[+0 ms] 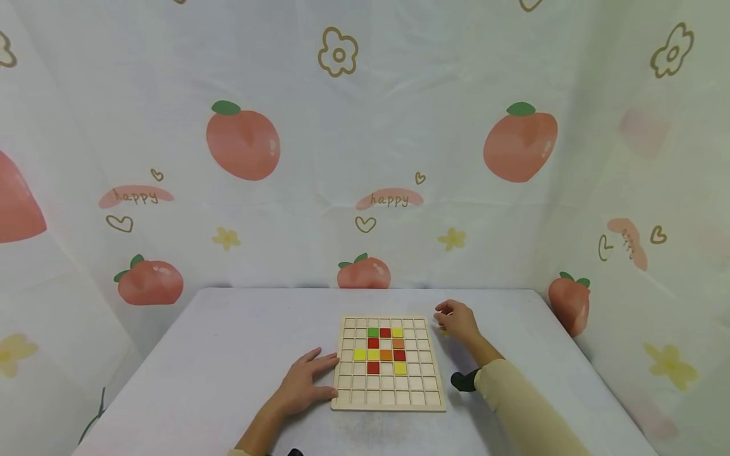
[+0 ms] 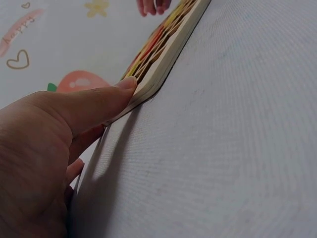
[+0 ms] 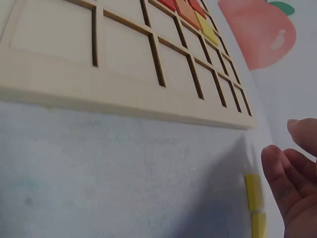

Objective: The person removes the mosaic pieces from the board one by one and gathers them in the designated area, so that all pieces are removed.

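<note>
A wooden grid board (image 1: 380,398) lies on the table, with red, orange, yellow and one green square tile (image 1: 373,332) set in some of its cells. My left hand (image 1: 303,383) rests at the board's left edge, fingers spread. In the left wrist view, the left thumb (image 2: 106,99) touches the rim near a corner. Past the board's far right side is my right hand (image 1: 458,320), its fingers loosely bent and nothing seen between them. Two yellow tiles, one nearer the fingertips (image 3: 255,192) and another (image 3: 259,225), lie on the table below that hand in the right wrist view.
The white table (image 1: 245,335) runs back to a hanging cloth (image 1: 296,158) printed with peaches and flowers. More printed cloth (image 1: 673,266) hangs along the right side. A black strap end (image 1: 464,381) sticks out by the right sleeve (image 1: 525,405).
</note>
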The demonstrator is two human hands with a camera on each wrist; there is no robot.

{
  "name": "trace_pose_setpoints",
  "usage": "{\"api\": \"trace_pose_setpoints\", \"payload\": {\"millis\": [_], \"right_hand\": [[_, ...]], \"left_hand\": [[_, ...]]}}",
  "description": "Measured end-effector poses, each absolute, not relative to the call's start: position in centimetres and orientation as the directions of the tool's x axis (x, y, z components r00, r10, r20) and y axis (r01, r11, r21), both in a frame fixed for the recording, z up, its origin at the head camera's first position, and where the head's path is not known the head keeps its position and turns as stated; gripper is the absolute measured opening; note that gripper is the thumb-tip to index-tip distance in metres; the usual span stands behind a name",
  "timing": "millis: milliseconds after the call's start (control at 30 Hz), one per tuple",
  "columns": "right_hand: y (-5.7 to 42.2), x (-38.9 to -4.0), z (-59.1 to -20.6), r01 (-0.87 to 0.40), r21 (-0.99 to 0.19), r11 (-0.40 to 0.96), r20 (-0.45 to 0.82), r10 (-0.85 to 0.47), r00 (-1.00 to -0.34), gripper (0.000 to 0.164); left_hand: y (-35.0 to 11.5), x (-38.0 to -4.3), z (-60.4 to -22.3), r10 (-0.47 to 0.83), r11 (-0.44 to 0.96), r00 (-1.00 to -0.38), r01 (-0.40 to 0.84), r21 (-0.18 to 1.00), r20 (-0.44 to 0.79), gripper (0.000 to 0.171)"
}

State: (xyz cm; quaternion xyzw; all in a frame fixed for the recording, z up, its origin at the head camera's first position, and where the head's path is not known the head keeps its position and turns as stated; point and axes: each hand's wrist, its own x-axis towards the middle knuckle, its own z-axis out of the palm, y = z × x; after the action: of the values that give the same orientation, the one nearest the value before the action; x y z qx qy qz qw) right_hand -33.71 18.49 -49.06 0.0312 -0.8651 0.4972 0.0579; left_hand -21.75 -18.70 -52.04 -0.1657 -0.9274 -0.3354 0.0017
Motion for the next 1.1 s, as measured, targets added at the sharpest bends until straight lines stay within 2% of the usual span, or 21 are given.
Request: {"api": "trace_pose_setpoints", "payload": {"millis": [500,800,1100], "right_hand": [[16.1,-33.5,-50.0,-0.098,-0.871,0.482,0.126,0.026,-0.992,0.017],[13.9,-32.8,-50.1,-0.094,-0.921,0.378,0.105,0.009,-0.994,0.018],[12.7,-32.5,-50.7,-0.107,-0.899,0.425,0.104,-0.03,-0.994,0.014]], "left_hand": [[-18.8,-21.9,-52.3,0.31,0.725,-0.944,0.312,0.614,0.114,0.068],[-18.8,-22.0,-52.3,0.299,0.73,-0.95,0.29,0.619,0.092,0.068],[-18.9,-22.0,-52.3,0.309,0.722,-0.945,0.304,0.621,0.105,0.069]]}}
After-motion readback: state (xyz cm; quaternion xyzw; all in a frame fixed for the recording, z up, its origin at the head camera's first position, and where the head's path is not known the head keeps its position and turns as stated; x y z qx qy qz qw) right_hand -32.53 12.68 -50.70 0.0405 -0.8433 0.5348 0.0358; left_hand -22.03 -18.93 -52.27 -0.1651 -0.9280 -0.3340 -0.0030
